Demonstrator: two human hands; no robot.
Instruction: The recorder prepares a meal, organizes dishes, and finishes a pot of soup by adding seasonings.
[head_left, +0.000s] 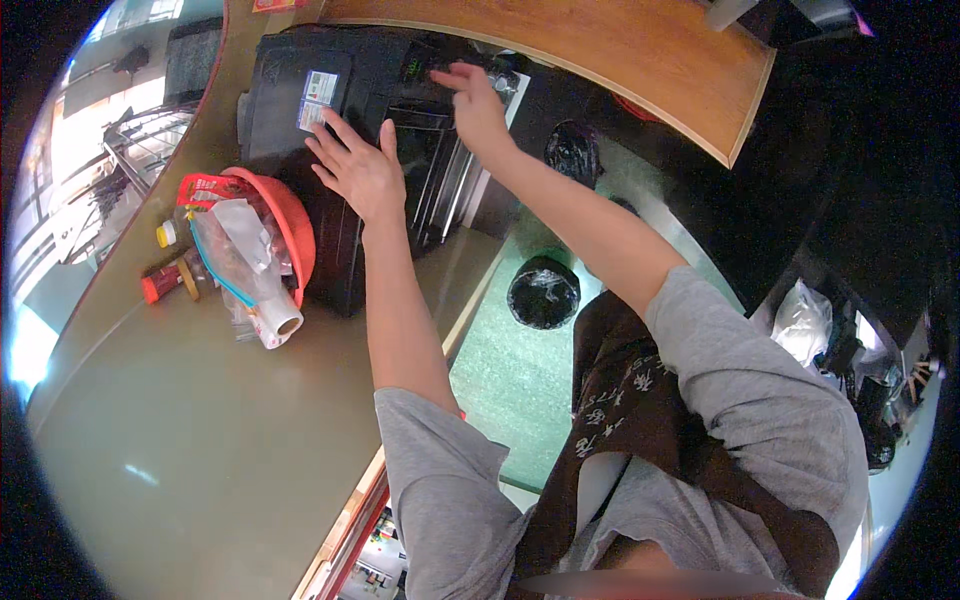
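Note:
A large black machine (289, 71) with a boxy housing stands on the counter before me, a white-and-blue label (317, 101) on its top. My left hand (366, 174) is spread over the housing, fingertips by the label; whether it touches the surface is unclear. My right hand (478, 109) is over the machine's far right side, index finger stretched out towards a dark panel (415, 69) with small green marks. Nothing shows in either hand. Along the machine's right side run bright metal strips (454, 191).
A red plastic basin (300, 225) holding plastic packaging sits left of the machine, beside a red-capped jar (161, 283) and a roll (285, 322). A wooden shelf (600, 52) juts out above. On the floor stands a bin lined with a black bag (544, 300).

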